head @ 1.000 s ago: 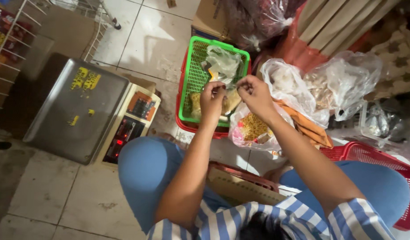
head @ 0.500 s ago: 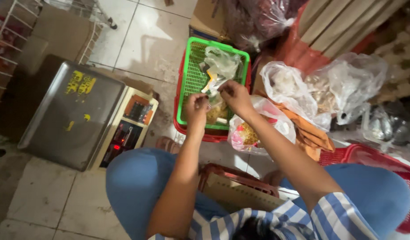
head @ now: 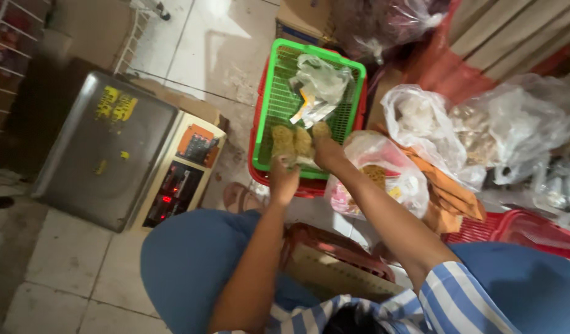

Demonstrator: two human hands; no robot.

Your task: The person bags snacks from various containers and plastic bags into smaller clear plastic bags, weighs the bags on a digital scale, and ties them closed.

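Head view, looking straight down: both hands are over the near edge of the green basket (head: 269,99), which sits inside a red basket (head: 255,162) on the tiled floor. Left hand (head: 284,180) is curled, fingers closed around the bottom of a clear packet of brownish pieces (head: 292,143) that lies at the basket's front rim. Right hand (head: 328,151) is closed on the same packet from the other side, thumb and fingers pinching its far end; just how tightly, the blur hides. Deeper in the green basket lies a crumpled clear bag (head: 319,86). Just right of the hands, a plastic bag with orange-brown contents (head: 384,179). Off to the left stands a weighing scale (head: 121,151) with a steel pan.
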